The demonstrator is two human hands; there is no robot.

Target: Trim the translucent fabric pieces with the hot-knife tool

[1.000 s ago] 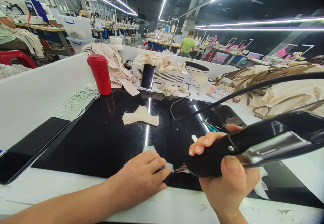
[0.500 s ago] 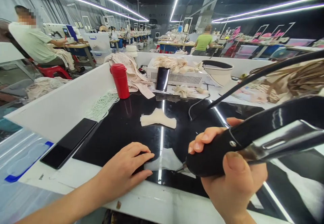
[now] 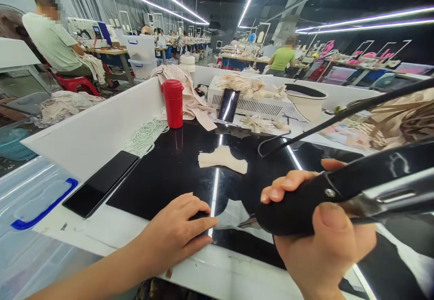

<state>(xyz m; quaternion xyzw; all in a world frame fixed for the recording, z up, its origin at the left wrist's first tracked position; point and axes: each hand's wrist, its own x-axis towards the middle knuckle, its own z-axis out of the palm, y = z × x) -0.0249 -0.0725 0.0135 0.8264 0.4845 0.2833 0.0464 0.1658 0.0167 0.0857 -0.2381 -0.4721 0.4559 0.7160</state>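
A thin, whitish translucent piece of material lies on the glossy black work surface near its front edge. My left hand rests palm down at the piece's left end, fingers stretched and slightly apart, fingertips touching it. My right hand is wrapped round a black corded hand tool with a silver lever along its side. The tool's narrow metal tip points left and meets the piece, though the exact contact is hard to see. Beyond my hands lies a stack of cream cut pieces.
A black phone, green cord loops and a red cup stand left. Behind are a vented white box, a black cylinder and fabric scraps. The tool's cable crosses at right. Co-workers sit farther off.
The view has shifted, so the table things sit farther right. The tool tip has come slightly left along the whitish piece, nearer my left hand. The co-worker at left has lowered an arm.
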